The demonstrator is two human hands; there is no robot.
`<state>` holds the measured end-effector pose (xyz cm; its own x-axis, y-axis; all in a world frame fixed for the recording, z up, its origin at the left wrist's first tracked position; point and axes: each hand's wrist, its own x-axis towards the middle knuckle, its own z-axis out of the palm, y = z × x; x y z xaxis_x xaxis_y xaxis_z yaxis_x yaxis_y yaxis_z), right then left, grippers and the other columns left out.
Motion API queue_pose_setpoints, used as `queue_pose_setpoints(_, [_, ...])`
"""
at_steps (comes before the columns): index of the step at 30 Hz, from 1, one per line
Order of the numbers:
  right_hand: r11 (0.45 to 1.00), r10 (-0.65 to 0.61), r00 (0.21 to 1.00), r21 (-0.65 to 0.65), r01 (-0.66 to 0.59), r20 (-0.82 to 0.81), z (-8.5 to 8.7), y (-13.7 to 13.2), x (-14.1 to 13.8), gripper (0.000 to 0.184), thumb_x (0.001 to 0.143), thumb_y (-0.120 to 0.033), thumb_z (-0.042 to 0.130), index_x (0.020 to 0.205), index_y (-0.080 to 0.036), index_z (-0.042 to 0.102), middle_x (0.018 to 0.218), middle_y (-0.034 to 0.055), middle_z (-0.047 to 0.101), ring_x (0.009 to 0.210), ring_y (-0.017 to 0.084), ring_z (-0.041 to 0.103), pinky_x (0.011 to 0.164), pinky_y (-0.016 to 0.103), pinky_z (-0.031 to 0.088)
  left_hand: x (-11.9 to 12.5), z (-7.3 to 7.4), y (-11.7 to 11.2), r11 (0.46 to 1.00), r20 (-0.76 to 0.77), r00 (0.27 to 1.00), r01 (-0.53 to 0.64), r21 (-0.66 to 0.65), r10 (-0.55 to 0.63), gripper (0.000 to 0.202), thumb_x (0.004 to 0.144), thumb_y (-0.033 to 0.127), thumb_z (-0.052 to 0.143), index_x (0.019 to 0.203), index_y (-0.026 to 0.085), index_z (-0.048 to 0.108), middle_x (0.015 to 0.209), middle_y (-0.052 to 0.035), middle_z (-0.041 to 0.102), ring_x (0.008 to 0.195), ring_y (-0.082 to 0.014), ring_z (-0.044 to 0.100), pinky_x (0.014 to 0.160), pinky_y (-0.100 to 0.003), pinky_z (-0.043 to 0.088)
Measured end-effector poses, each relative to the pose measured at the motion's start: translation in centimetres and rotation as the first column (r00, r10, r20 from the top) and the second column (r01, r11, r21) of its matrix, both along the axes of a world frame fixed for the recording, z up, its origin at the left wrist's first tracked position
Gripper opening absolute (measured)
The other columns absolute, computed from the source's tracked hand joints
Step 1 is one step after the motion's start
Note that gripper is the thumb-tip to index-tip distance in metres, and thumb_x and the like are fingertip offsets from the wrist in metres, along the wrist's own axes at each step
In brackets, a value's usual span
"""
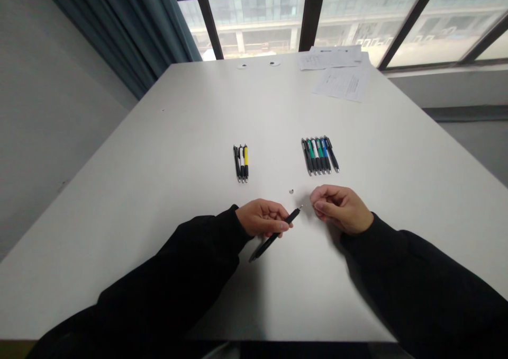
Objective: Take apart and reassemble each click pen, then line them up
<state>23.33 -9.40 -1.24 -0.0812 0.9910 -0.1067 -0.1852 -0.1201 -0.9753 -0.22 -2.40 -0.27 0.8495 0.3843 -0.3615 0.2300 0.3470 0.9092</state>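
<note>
Left hand (264, 217) grips a black pen (273, 237); right hand (342, 208) sits at its tip.
The pen is held just above the white table (159, 189), tilted, with its tip end toward the upper right and its back end sticking out lower left of the fist. Left fingers are clenched round the pen's front half. Right hand is just right of the pen tip, fingers curled in, thumb and forefinger pressed together; cannot tell whether they pinch anything. 1 small round part (291, 191) lies on the table just beyond the pen tip. 3 pens (241, 163) lie side by side beyond the pen to its left, 6 pens (319, 156) beyond it to its right. Papers (341, 81) lie far beyond the pen.
</note>
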Motion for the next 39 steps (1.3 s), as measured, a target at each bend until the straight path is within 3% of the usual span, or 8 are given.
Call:
queue_pose_setpoints(8, [0.999,-0.018,0.998,-0.036,0.016,-0.057,-0.1,0.0,-0.4,0.024,0.068,-0.033,0.08,0.079,-0.015,0.068,0.052,-0.0031,0.054,0.046,0.01,0.046,0.045,0.025,0.035,0.0,0.0,0.1,1.0,0.009,1.0,0.026,0.011,-0.027,0.042,0.069,0.045,0.081,0.087,0.008,0.069,0.057,0.0004,0.063,0.039,-0.0037,0.046,0.039,-0.015,0.035])
queue_pose_setpoints(32, [0.991,0.112,0.985,-0.057,-0.12,-0.13,0.2,0.5,-1.4,0.023,0.072,-0.036,0.081,0.079,-0.017,0.071,0.06,-0.0005,0.058,0.049,0.01,0.046,0.046,0.025,0.033,0.0,-0.4,-0.3,1.0,0.025,1.0,0.019,-0.01,-0.019,0.047,0.067,0.046,0.082,0.092,0.009,0.071,0.062,-0.0006,0.064,0.044,-0.0048,0.049,0.043,-0.017,0.039])
queue_pose_setpoints(37, [0.984,0.176,0.984,-0.005,-0.176,-0.037,-0.7,0.5,-1.6,0.02,0.076,-0.033,0.078,0.082,-0.016,0.071,0.062,-0.0009,0.057,0.053,0.01,0.048,0.05,0.025,0.036,0.0,-0.7,-0.3,1.0,0.035,0.999,0.018,-0.02,-0.017,0.046,0.067,0.045,0.082,0.092,0.009,0.071,0.064,-0.0012,0.065,0.045,-0.0051,0.052,0.044,-0.016,0.04])
queue_pose_setpoints(39, [0.982,0.188,0.982,0.022,-0.188,0.002,-0.8,0.5,-1.5,0.026,0.075,-0.034,0.079,0.091,-0.016,0.072,0.065,-0.0009,0.057,0.053,0.009,0.047,0.05,0.025,0.036,0.0,-0.8,-0.3,0.999,0.046,0.999,0.013,-0.033,-0.011,0.046,0.067,0.045,0.083,0.091,0.009,0.07,0.066,-0.0024,0.067,0.047,-0.0059,0.054,0.044,-0.017,0.042])
